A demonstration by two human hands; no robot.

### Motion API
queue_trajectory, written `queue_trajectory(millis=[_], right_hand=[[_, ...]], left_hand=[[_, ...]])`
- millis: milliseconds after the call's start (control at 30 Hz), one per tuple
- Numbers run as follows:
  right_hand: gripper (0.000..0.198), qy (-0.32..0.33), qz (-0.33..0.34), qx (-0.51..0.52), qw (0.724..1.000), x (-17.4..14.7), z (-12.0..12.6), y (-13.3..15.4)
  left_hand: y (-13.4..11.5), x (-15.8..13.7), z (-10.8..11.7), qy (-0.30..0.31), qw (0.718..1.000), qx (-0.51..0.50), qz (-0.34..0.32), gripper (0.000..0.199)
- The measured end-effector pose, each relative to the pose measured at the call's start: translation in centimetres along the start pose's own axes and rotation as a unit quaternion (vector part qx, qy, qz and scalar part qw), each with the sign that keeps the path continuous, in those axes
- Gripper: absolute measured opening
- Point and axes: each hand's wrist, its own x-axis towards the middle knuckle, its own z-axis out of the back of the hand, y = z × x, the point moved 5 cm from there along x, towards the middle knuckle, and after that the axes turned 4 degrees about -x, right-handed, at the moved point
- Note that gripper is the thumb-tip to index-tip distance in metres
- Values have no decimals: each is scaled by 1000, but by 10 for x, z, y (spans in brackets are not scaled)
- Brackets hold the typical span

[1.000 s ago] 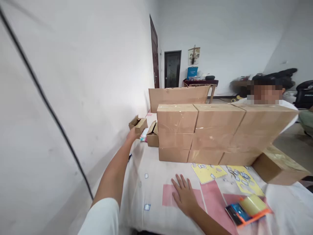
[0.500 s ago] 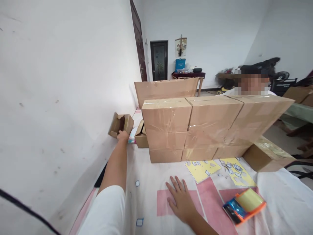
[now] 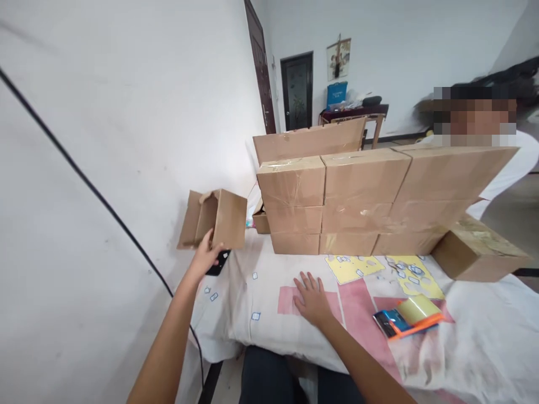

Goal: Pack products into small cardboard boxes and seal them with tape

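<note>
My left hand [image 3: 205, 258] grips the lower edge of an open cardboard box [image 3: 231, 219] beside the wall. The box is lifted off the table, its open side facing left and toward me. Flat on the patterned cloth [image 3: 269, 331] lies my right hand [image 3: 312, 300], fingers spread and holding nothing. Ahead of it stands a wall of taped cardboard boxes [image 3: 366, 179], stacked three high and three wide. An orange and blue tape dispenser [image 3: 406, 320] with a roll of clear yellowish tape rests to the right of that hand.
Another open box [image 3: 480, 249] sits at the stack's right end, and a small box [image 3: 261, 221] at its left. A black flat object [image 3: 219, 262] lies below my left hand. A black cable [image 3: 105, 202] crosses the left side. A person [image 3: 514, 151] is behind the stack.
My left hand has brought the open box nearer to me along the wall and raised it. My right hand stays flat on the cloth. The view has shifted, and the person appears farther right.
</note>
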Motion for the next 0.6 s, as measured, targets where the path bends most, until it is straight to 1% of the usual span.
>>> queue_trajectory(millis=[33,67,100,133,200,233,300,367,400,433,533,600], right_hand=[[62,-1,0,6,1000,0,1,-1],[62,-4,-1,18,1000,0,3,-3],[62,-9,-3,38,999,-1,6,-4],[62,-20,-2,70,997,-2,10,-6],[63,-61,13,165,984,-8,22,-7],[64,-83,30,223,971,-13,28,-7],[66,-106,66,338,933,-28,41,-6],[68,-99,87,418,899,-47,50,-9],[70,-93,93,437,890,-57,54,-12],[72,-90,97,441,888,-67,58,-16],[77,-84,104,405,905,-94,68,-31],[86,-70,94,375,920,-104,70,-42]], left_hand=[[12,-33,1,17,1000,-23,3,74],[22,-66,-3,49,996,-78,3,80],[31,-98,-7,69,991,-113,2,85],[36,-129,-13,87,989,-120,-7,86],[35,-184,-25,133,985,-102,-46,78],[30,-208,-31,165,980,-86,-67,73],[17,-245,-40,223,968,-62,-94,69],[6,-267,-45,271,956,-67,-92,68],[1,-273,-47,294,948,-80,-86,68],[-4,-276,-49,317,940,-96,-80,68],[-18,-274,-56,386,911,-123,-78,69],[-29,-266,-65,417,896,-113,-104,69]])
